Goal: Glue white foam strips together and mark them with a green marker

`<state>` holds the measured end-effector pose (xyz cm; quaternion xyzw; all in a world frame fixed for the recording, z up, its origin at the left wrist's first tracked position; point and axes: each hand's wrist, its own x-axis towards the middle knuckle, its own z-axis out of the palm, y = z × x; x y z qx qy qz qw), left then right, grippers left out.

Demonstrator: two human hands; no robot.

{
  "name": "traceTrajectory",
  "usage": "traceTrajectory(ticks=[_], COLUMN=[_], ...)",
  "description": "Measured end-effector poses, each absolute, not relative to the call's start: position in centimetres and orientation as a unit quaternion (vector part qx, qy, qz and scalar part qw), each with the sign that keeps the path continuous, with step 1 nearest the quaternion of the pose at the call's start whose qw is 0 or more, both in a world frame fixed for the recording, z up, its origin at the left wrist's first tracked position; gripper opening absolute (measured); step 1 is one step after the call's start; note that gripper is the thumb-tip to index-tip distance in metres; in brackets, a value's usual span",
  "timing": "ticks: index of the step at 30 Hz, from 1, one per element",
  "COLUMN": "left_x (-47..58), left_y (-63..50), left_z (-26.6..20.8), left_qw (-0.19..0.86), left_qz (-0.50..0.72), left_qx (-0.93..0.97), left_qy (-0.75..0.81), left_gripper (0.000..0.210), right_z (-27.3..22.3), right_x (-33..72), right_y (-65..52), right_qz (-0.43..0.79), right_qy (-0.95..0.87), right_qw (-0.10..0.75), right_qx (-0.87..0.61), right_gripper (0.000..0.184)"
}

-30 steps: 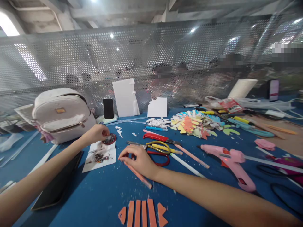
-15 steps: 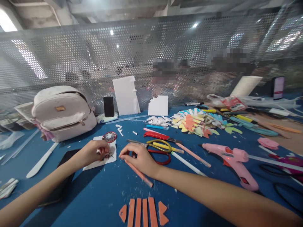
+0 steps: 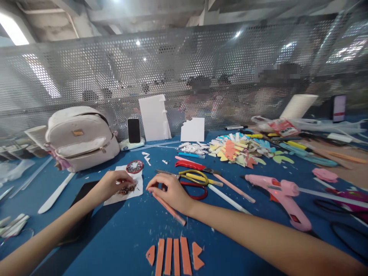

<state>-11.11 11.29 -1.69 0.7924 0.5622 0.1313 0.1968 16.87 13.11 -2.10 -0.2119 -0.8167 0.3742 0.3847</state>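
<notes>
My left hand hovers over a white paper sheet, fingers bent down and pressed together at a scatter of small dark and coloured bits. Whatever its fingertips hold is too small to make out. Beside it is a small round red-rimmed dish of similar bits. My right hand rests on the table, thumb and forefinger pinched; I cannot see what is between them. A coral stick lies beneath this hand, and scissors lie just behind it. Coral strips and a notched tail-like piece lie in front.
A pink glue gun lies on the right, near a heap of coloured cut pieces. A red-handled cutter lies behind the scissors. On the left are a white backpack, a white knife and a dark flat slab.
My left hand's fingers have dipped and closed slightly over the bits. My right hand keeps its place. The whole view has shifted slightly.
</notes>
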Motion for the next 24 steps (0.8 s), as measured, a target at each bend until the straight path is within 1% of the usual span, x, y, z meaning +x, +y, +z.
traceTrajectory(ticks=[8,24], left_x=[-11.2,-8.9], left_y=[10.8,9.3], left_z=[-2.0,-2.2], left_qw=[0.177,0.154], left_qz=[0.156,0.285], left_qx=[0.780,0.750], left_qy=[0.580,0.576], left_gripper=[0.023,0.028], right_z=[-2.2,-1.8], right_x=[16.8,16.8], right_y=[13.1,13.1], right_qz=[0.375,0.389], right_qy=[-0.817,-0.803], right_qw=[0.385,0.392], right_qx=[-0.209,-0.224], right_gripper=[0.008,0.009])
